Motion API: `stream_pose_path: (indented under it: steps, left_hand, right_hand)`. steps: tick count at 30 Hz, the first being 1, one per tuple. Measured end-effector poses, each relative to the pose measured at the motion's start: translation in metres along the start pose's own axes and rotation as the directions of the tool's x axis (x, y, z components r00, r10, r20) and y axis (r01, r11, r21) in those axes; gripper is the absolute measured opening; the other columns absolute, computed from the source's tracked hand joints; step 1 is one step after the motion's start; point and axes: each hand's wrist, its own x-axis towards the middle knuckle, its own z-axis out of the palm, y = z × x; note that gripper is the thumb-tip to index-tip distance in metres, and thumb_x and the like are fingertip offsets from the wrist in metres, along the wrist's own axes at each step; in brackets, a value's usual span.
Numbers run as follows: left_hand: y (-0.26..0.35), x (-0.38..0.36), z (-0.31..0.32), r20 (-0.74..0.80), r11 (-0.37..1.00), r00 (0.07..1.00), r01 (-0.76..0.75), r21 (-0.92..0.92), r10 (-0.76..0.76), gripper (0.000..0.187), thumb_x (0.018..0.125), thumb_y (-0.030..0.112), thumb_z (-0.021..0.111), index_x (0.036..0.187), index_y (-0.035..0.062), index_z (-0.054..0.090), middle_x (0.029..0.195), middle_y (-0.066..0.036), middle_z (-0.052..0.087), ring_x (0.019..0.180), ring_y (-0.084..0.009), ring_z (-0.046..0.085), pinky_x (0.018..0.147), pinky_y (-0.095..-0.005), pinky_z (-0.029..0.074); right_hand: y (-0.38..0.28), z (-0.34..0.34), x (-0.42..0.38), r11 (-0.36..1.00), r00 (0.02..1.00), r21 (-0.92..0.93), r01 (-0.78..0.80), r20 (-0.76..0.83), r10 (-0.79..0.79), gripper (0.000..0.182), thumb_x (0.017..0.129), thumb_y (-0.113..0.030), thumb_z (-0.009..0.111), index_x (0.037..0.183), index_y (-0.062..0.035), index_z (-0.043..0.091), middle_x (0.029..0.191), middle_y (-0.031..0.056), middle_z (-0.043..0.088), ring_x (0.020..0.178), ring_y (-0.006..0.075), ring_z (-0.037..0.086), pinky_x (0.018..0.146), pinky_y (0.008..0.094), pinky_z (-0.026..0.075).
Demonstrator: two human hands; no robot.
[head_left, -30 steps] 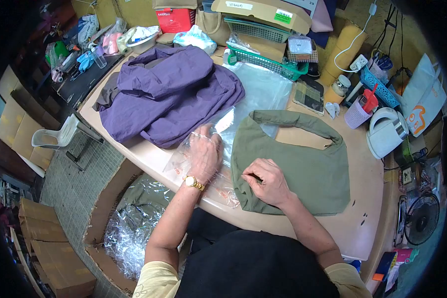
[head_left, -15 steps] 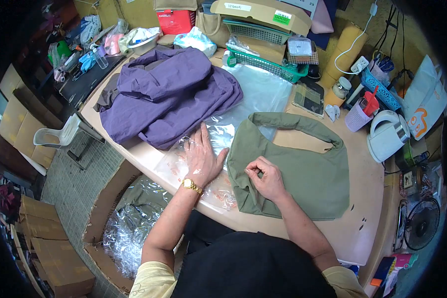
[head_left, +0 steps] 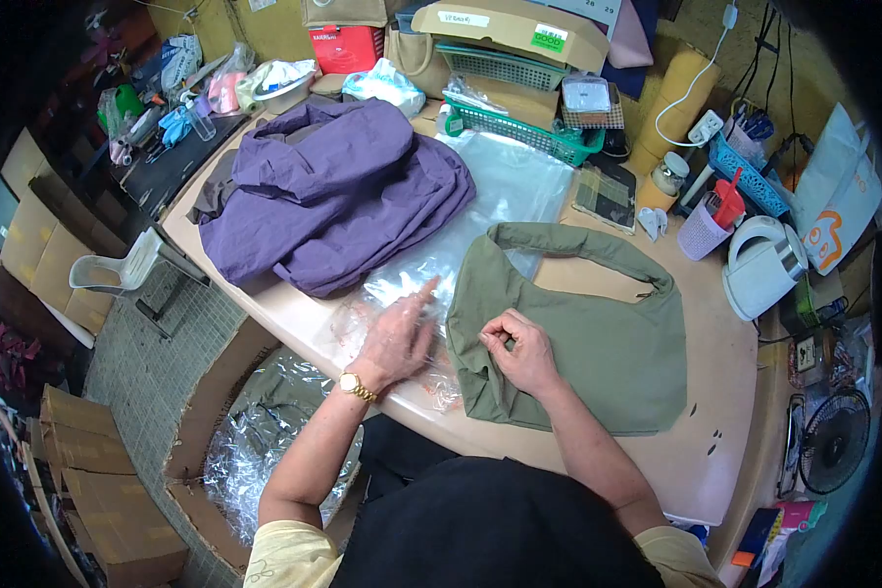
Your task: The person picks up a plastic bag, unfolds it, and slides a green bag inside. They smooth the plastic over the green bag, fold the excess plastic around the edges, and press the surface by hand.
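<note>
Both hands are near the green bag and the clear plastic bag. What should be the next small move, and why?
Probably slide the pinched edge of the green bag toward the clear plastic bag. The right hand pinches the bag's left edge, and the left hand lies flat on the plastic beside it. Whether the plastic's mouth is open cannot be told.

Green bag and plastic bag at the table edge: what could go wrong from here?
The plastic bag lies crumpled under the left hand near the table edge; it might slide off toward the box below. The right hand pinches only the bunched edge of the green bag, so the cloth may fold unevenly. The purple cloth crowds the plastic bag.
</note>
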Motion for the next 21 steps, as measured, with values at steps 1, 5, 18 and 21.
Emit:
stream_pose_path:
  steps: [1, 5, 18, 21]
  left_hand:
    - [-0.005, -0.001, 0.002, 0.002, 1.0, 1.0, 0.0, 0.002, 0.0, 0.064, 0.086, 0.009, 0.063, 0.145, 0.0029, 0.04, 0.108, -0.021, 0.064, 0.097, -0.0393, 0.061, 0.084, -0.0454, 0.05]
    - [-0.012, 0.007, -0.009, -0.037, 0.81, 0.886, 0.438, 0.391, -0.461, 0.057, 0.087, 0.014, 0.064, 0.14, 0.0031, 0.047, 0.1, -0.024, 0.062, 0.092, -0.0379, 0.062, 0.079, -0.047, 0.05]
    - [-0.002, 0.01, -0.008, 0.174, 0.993, 0.978, 0.106, 0.046, -0.112, 0.077, 0.086, 0.012, 0.061, 0.154, 0.0035, 0.025, 0.122, -0.019, 0.066, 0.114, -0.0382, 0.062, 0.11, -0.0503, 0.036]
    - [-0.019, 0.017, -0.025, 0.283, 0.893, 0.932, 0.314, -0.322, -0.226, 0.066, 0.089, 0.008, 0.053, 0.151, 0.0067, 0.033, 0.127, -0.019, 0.064, 0.117, -0.037, 0.059, 0.103, -0.042, 0.045]
  right_hand:
    - [0.0, 0.0, 0.0, 1.0, 1.0, -0.004, 0.01, -0.002, -0.01, 0.007, 0.087, -0.004, 0.069, 0.087, 0.0015, 0.065, 0.081, 0.0075, 0.061, 0.069, 0.0147, 0.059, 0.065, 0.029, 0.047]
    - [0.001, 0.001, -0.001, 1.0, 1.0, -0.007, 0.014, 0.004, -0.014, 0.007, 0.087, -0.004, 0.069, 0.088, 0.0017, 0.065, 0.082, 0.0071, 0.062, 0.069, 0.0143, 0.059, 0.065, 0.0284, 0.048]
    - [0.001, 0.001, -0.001, 0.999, 0.999, -0.019, 0.032, -0.007, -0.032, 0.007, 0.086, -0.004, 0.068, 0.087, 0.0013, 0.065, 0.081, 0.0069, 0.061, 0.069, 0.0145, 0.058, 0.064, 0.0288, 0.047]
    - [-0.001, 0.001, -0.001, 1.0, 1.0, 0.003, 0.005, -0.001, -0.005, 0.007, 0.087, -0.005, 0.068, 0.087, 0.0012, 0.065, 0.081, 0.0069, 0.061, 0.069, 0.0145, 0.058, 0.064, 0.029, 0.047]
